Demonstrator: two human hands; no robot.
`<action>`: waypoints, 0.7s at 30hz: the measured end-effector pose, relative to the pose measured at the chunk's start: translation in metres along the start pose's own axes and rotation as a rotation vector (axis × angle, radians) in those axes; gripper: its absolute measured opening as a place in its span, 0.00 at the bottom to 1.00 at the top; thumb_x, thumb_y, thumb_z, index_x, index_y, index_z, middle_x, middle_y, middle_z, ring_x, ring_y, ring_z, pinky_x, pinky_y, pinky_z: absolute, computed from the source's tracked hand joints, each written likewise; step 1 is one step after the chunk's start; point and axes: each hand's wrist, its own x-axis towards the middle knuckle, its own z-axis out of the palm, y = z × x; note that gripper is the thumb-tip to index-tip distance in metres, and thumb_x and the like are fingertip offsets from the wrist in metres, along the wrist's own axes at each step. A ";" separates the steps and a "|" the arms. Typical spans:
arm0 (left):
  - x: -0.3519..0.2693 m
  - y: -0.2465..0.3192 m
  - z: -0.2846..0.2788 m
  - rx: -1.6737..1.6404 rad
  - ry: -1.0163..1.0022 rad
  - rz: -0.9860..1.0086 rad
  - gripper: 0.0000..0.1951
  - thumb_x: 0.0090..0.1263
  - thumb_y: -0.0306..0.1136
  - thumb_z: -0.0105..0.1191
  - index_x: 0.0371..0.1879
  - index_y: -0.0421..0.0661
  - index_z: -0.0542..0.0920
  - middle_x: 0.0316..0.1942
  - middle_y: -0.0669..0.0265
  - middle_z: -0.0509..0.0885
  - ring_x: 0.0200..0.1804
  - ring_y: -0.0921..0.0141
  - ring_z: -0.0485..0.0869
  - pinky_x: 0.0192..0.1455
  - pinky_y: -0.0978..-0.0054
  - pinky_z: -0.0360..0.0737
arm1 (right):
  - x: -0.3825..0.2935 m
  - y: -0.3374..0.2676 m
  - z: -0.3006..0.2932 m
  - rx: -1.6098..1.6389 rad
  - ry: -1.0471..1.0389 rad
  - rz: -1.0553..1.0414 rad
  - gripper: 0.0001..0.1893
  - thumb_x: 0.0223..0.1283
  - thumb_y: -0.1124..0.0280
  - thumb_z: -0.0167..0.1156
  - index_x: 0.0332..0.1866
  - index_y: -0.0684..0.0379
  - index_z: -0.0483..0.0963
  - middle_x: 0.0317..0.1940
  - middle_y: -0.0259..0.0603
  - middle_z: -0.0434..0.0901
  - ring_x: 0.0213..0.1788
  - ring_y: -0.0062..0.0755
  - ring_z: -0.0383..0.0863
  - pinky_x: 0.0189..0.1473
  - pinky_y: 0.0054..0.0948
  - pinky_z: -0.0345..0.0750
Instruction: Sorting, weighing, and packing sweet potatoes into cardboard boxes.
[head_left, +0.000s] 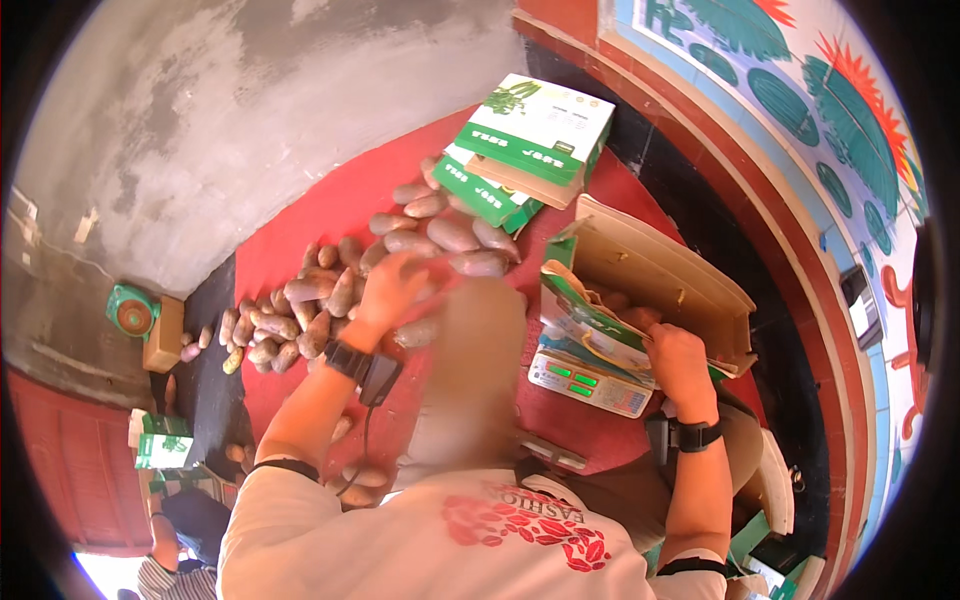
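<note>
My left hand (391, 294) is over a spread of sweet potatoes (451, 234) on a red sheet (289, 206). Motion blurs its fingers, so I cannot see whether they hold one. On the right, an open cardboard carton (652, 281) with green and white printing stands tilted on a digital scale (589, 382). Several reddish-brown tubers (637, 316) lie inside it, partly hidden by the near flap. My right hand (681, 366) grips the top edge of that flap. The scale's green displays are lit.
Two printed cartons (532, 139) are stacked at the back. A small green fan-like device (131, 311) sits by a brown box (163, 335) at the left. Another person's arm (163, 540) shows at lower left. A blurred patch covers the middle of the view.
</note>
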 end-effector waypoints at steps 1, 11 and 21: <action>-0.019 -0.007 -0.007 0.089 -0.036 -0.077 0.14 0.61 0.31 0.58 0.44 0.40 0.79 0.45 0.54 0.82 0.47 0.60 0.82 0.51 0.66 0.77 | 0.001 0.002 0.000 0.005 -0.009 0.021 0.03 0.52 0.74 0.57 0.27 0.61 0.73 0.26 0.46 0.78 0.34 0.48 0.79 0.35 0.41 0.76; -0.242 -0.169 -0.004 0.562 -0.538 -0.801 0.14 0.61 0.40 0.52 0.41 0.49 0.82 0.42 0.51 0.84 0.48 0.52 0.82 0.51 0.56 0.78 | 0.010 -0.001 -0.001 0.059 0.047 0.001 0.05 0.55 0.72 0.59 0.31 0.61 0.74 0.29 0.48 0.78 0.35 0.51 0.79 0.37 0.43 0.74; -0.364 -0.199 0.000 0.445 -0.593 -1.097 0.18 0.57 0.42 0.56 0.44 0.48 0.83 0.49 0.56 0.82 0.54 0.56 0.80 0.53 0.60 0.78 | 0.007 0.014 0.011 -0.177 -0.057 -0.048 0.07 0.56 0.70 0.59 0.30 0.61 0.72 0.28 0.48 0.78 0.34 0.51 0.79 0.37 0.44 0.75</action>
